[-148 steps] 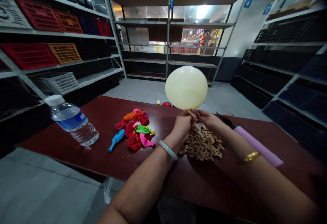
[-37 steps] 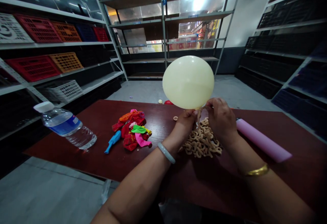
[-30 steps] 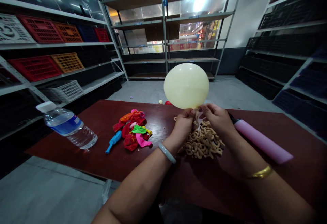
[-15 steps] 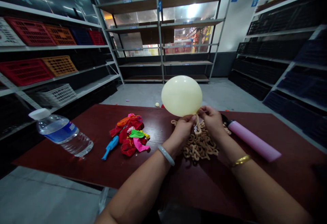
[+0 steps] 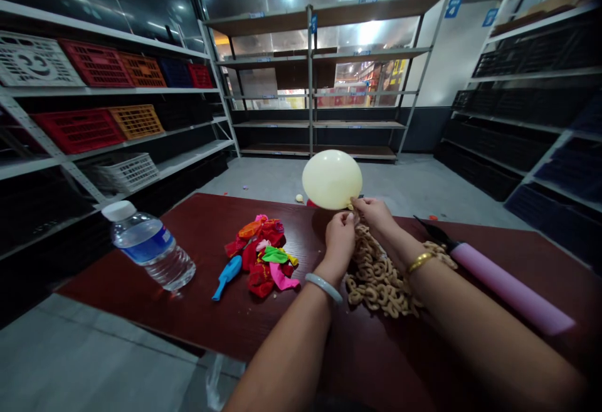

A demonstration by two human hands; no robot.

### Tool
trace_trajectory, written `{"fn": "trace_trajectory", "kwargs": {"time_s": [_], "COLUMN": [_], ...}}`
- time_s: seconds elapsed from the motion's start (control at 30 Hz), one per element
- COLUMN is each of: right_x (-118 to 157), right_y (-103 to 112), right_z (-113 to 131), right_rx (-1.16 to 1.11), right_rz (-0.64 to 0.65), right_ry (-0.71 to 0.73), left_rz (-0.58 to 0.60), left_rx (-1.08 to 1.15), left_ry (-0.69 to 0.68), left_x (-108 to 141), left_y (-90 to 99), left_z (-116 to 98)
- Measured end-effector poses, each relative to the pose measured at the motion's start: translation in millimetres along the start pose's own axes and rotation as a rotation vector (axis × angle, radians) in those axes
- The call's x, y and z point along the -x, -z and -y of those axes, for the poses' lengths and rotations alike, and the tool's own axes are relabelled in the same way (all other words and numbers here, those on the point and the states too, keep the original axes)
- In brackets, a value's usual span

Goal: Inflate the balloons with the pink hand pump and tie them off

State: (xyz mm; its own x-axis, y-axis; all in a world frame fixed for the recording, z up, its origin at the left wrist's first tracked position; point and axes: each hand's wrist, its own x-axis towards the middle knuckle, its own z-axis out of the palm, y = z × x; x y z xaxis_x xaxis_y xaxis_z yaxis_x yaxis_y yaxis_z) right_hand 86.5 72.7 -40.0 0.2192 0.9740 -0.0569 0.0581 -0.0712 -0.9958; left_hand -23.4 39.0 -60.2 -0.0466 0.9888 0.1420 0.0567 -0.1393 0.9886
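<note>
A round, inflated pale-yellow balloon (image 5: 332, 180) stands just beyond my hands, its neck toward me. My right hand (image 5: 374, 212) pinches the balloon at the neck. Just below and to the left, my left hand (image 5: 340, 236) is closed in a pinch; its fingertips hide what they hold. Under and beside both hands lies a heap of tan, ring-like loops (image 5: 380, 280), partly covered by my right forearm. Left of my left arm is a pile of limp balloons (image 5: 263, 252) in red, orange, green, pink and yellow, with a blue balloon (image 5: 228, 276) at its edge.
On the dark red table (image 5: 188, 337) a water bottle (image 5: 153, 249) with a white cap stands at the left. A pink cylinder (image 5: 510, 286) with a black end, resembling a hand pump, lies right. Shelves with coloured crates (image 5: 91, 130) line the left wall; a metal rack (image 5: 310, 86) stands behind.
The camera view has shifted, so the table and shelves sit farther right. My hands stay at the balloon's neck, and my left hand has dropped slightly below it.
</note>
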Motion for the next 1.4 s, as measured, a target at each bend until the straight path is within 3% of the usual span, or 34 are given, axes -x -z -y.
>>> {"fn": "trace_trajectory", "kwargs": {"time_s": [0.1,0.23,0.33,0.43,0.53,0.63,0.8,0.9,1.0,1.1,1.4], "right_x": [-30.8,-58.9,-60.7,-45.9,-18.4,21.0,117.4,180.7,229.7,261.1,322.8], "right_y": [-14.6,-22.3,-16.3,0.5,28.2,63.7,116.5,135.7,150.7,164.8,204.5], "right_z": [4.6,13.1,15.6,15.9,20.8,35.9,79.0,103.9,118.5,121.8,102.0], "right_rx": [0.032,0.099,0.161,0.212,0.236,0.247,0.525,0.667,0.685,0.668,0.651], "right_rz": [-0.048,-0.076,-0.07,-0.071,-0.102,-0.133,-0.092,-0.15,-0.171,-0.17,-0.214], "right_ry": [-0.068,-0.121,-0.1,0.005,0.164,0.337,0.831,1.011,1.058,1.055,1.043], "left_rz": [-0.08,-0.096,-0.095,-0.079,-0.015,0.108,0.387,0.515,0.605,0.671,0.833], "left_rx": [0.087,0.113,0.143,0.178,0.252,0.305,0.253,0.188,0.133,0.123,0.146], "left_ry": [0.03,0.062,0.072,0.058,-0.045,-0.21,-0.427,-0.579,-0.627,-0.666,-0.695], "left_x": [-6.9,-11.0,-10.9,-9.8,-7.9,-1.0,39.6,79.6,118.8,148.9,197.4], "left_y": [3.3,4.4,4.7,6.5,9.2,11.8,22.0,31.1,33.5,27.2,-15.8], "left_z": [9.6,15.9,16.3,15.2,7.7,-16.1,-94.0,-140.9,-171.3,-185.4,-184.9]}}
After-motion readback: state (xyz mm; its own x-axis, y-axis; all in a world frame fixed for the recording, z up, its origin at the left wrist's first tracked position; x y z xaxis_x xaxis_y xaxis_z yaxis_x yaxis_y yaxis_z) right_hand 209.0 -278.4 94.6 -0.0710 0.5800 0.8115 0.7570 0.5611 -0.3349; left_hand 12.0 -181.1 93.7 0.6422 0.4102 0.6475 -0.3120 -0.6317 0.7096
